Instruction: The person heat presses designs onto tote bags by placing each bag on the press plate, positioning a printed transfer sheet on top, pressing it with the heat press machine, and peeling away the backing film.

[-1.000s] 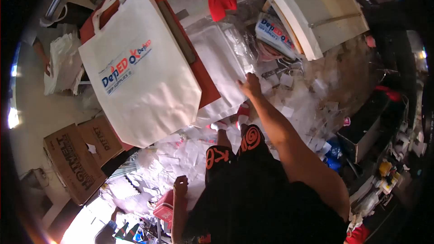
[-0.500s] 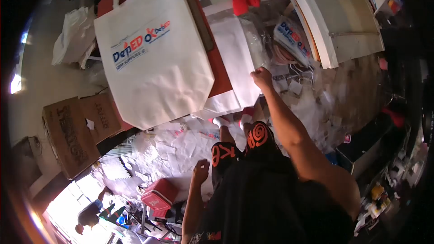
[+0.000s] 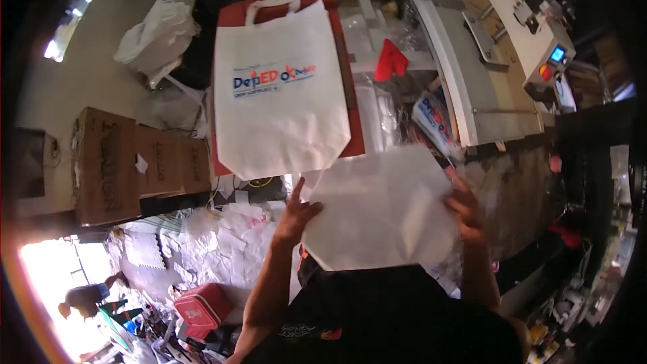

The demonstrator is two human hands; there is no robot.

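Note:
A plain white tote bag point(image 3: 381, 209) is stretched in front of my body, its printed side, if any, not showing. My left hand point(image 3: 296, 217) pinches its left edge between thumb and fingers, index finger pointing up. On the opposite edge, my right hand point(image 3: 465, 207) grips the bag, some fingertips hidden behind it. Just beyond lies a white tote bag printed in blue and red point(image 3: 283, 101), flat on a red board point(image 3: 232, 17) with its handle loop at the far end.
A red cloth point(image 3: 391, 61) and another printed bag point(image 3: 433, 121) lie right of the board. Cardboard boxes point(image 3: 104, 162) stand at left. Paper and plastic scraps point(image 3: 222, 236) litter the floor, near a red cooler box point(image 3: 202, 307). Another person point(image 3: 87, 298) is at lower left.
The plain bag has come off the board area toward my body, turned sideways. My left hand has risen from my side to grasp it. The view has shifted, showing more on the far side.

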